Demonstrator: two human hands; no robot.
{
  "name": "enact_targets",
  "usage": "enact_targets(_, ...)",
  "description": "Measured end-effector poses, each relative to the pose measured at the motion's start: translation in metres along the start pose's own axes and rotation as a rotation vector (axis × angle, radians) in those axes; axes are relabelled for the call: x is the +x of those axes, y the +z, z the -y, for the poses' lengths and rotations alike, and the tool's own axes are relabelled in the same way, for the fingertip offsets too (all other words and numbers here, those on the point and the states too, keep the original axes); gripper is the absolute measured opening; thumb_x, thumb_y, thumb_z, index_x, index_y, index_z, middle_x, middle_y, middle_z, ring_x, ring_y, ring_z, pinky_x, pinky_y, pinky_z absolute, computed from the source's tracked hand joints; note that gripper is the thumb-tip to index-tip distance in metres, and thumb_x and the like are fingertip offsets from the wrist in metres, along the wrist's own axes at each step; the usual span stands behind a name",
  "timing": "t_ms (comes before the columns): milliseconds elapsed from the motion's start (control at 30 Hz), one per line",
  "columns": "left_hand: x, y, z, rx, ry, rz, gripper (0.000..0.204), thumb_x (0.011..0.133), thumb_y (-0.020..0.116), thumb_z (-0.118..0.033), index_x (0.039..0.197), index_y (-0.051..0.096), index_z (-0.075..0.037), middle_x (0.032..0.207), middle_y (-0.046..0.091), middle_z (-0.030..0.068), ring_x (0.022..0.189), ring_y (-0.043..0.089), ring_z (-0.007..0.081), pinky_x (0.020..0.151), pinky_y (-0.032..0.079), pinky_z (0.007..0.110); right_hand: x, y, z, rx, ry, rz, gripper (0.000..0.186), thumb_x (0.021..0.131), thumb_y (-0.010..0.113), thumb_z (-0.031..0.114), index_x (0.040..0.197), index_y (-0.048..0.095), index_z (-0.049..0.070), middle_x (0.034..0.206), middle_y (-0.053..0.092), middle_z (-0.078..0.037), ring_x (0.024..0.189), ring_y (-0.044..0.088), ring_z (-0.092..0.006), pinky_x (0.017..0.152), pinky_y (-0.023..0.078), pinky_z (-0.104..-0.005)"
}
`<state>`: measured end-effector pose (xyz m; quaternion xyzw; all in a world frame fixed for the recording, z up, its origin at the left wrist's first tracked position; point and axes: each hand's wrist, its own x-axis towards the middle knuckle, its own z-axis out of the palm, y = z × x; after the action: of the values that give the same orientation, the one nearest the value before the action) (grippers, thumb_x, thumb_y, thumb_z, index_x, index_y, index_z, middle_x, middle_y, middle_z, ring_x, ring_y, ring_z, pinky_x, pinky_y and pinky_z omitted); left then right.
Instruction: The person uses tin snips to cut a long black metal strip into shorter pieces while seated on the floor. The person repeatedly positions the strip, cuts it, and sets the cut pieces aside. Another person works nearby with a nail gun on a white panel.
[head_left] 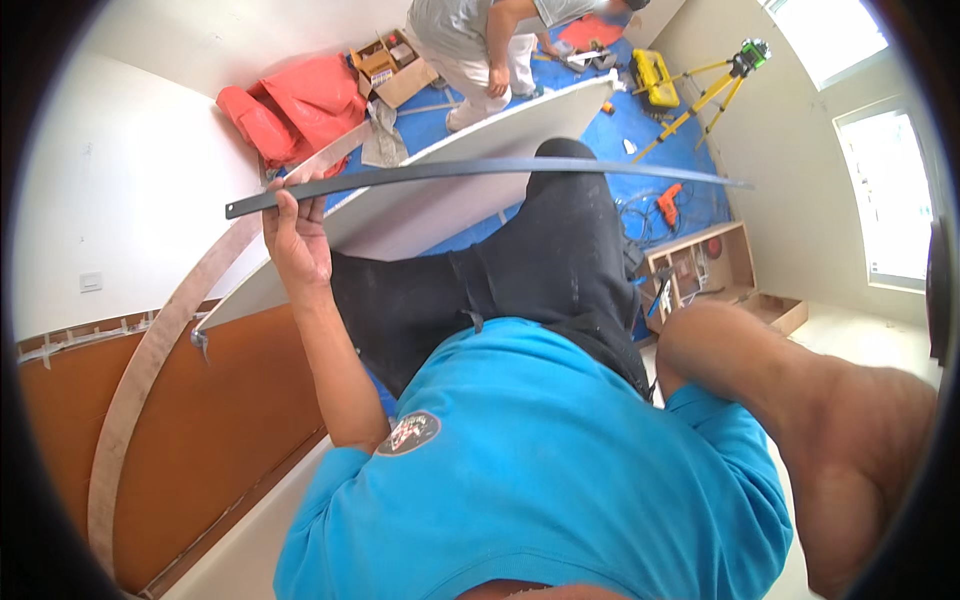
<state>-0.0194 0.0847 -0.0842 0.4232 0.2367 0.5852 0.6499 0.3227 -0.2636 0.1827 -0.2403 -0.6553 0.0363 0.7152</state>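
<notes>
Right arm [800, 420] looms, hand unseen; left grip [297, 235] holds strip [480, 170] near its end.

One long dark metal strip [480, 170], one white board [440, 200], one yellow tripod [710, 95], one orange drill [668, 203], two people.

The metal strip [480, 170] lies across the white board [420, 205] — tripod [705, 95] behind, right.

Blue floor sheet [690, 150] under yellow case [655, 78], orange drill [668, 203], cardboard boxes [392, 68].
</notes>
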Motion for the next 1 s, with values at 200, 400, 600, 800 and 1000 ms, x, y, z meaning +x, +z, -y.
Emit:
enact_targets(200, -0.017, -0.009, -0.021, 0.002, 0.006, 0.046, 0.030, 0.114, 0.072, -0.009, 0.143, 0.069, -0.003, 0.136, 0.078, 0.0130, 0.131, 0.076, 0.0443, 0.117, 0.065, 0.053, -0.052, -0.033, -0.095, -0.398, 0.318, -0.305, 0.036, 0.118, 0.065, 0.030, 0.130, 0.073, -0.003, 0.114, 0.079, -0.011, 0.097, 0.074, -0.0189, 0.085, 0.060, -0.0345)
enact_targets(400, -0.053, -0.026, -0.041, 0.030, -0.003, -0.059, 0.030, 0.115, 0.069, -0.008, 0.144, 0.067, -0.002, 0.139, 0.075, 0.0142, 0.133, 0.075, 0.0436, 0.116, 0.065, 0.053, -0.203, -0.092, -0.230, -0.627, 1.059, -0.617, 0.056, 0.112, 0.077, 0.046, 0.136, 0.072, -0.004, 0.110, 0.077, -0.013, 0.092, 0.070, -0.0146, 0.083, 0.059, -0.0349)
enact_targets(600, -0.076, -0.045, -0.048, 0.044, 0.036, -0.026, 0.028, 0.116, 0.065, -0.007, 0.143, 0.068, -0.001, 0.138, 0.074, 0.0140, 0.134, 0.073, 0.0420, 0.117, 0.065, 0.055, -0.363, -0.125, -0.307, -0.117, 1.693, -1.412, 0.089, 0.106, 0.080, 0.056, 0.155, 0.052, -0.012, 0.138, 0.070, -0.021, 0.124, 0.071, -0.0341, 0.104, 0.059, -0.0452)
enact_targets(800, -0.092, -0.084, -0.069, 0.003, 0.065, -0.030, 0.036, 0.114, 0.068, -0.006, 0.149, 0.064, 0.000, 0.139, 0.075, 0.0135, 0.136, 0.073, 0.0394, 0.121, 0.063, 0.049, -0.336, -0.113, -0.305, 0.439, 1.126, -1.360, 0.037, 0.119, 0.066, 0.035, 0.139, 0.062, 0.005, 0.133, 0.070, -0.014, 0.125, 0.071, -0.0310, 0.108, 0.060, -0.0530)
enact_targets(1000, -0.119, -0.139, -0.108, -0.018, 0.101, -0.232, 0.052, 0.113, 0.073, -0.009, 0.159, 0.054, 0.007, 0.141, 0.074, 0.0154, 0.140, 0.070, 0.0338, 0.123, 0.062, 0.043, -0.194, -0.073, -0.230, 0.428, 0.798, -0.979, 0.026, 0.122, 0.058, 0.034, 0.131, 0.063, 0.010, 0.115, 0.072, -0.005, 0.109, 0.073, -0.0242, 0.096, 0.062, -0.0477)
